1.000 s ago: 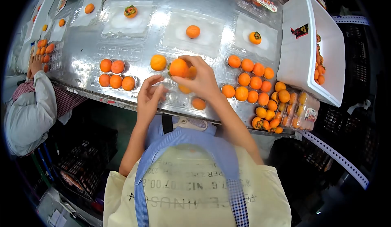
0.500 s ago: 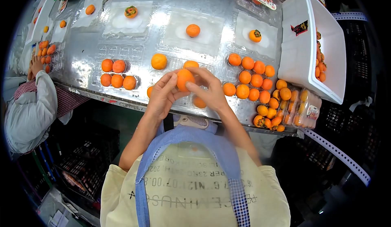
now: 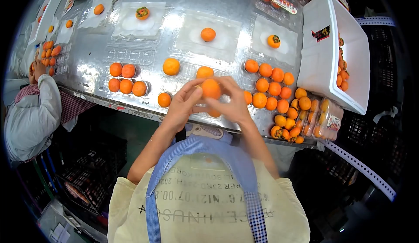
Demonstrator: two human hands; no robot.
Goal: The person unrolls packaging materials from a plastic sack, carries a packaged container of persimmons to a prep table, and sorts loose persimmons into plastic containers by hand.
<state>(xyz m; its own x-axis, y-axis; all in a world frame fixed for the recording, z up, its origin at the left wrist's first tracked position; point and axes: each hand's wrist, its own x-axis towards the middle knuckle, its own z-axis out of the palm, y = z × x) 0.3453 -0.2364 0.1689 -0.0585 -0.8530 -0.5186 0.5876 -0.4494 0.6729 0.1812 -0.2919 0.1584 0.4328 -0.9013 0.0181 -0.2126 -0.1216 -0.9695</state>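
Note:
A smooth orange persimmon [image 3: 211, 89] is held up between my two hands, above the near edge of the metal table. My left hand [image 3: 183, 105] has its thumb and fingers closed against the fruit's left side. From the right, my right hand [image 3: 233, 101] grips it, its fingers slightly smeared by motion. Right behind my fingers sits another persimmon [image 3: 205, 72] in a clear plastic tray, with a bigger one [image 3: 171, 66] to its left. One persimmon [image 3: 164, 99] lies left of my left hand, and another [image 3: 213, 112] is partly hidden under my hands.
A clear tray [image 3: 126, 79] of several persimmons is at left. Rows of loose persimmons [image 3: 275, 88] lie at right, beside filled clear packs [image 3: 329, 118] and a white foam box [image 3: 321, 55]. Single persimmons rest on packs farther back. Another person's sleeve [image 3: 35, 121] is at far left.
The persimmon in my hands has shifted slightly right, and both hands have moved right with it. The persimmon left of my left hand now shows fully.

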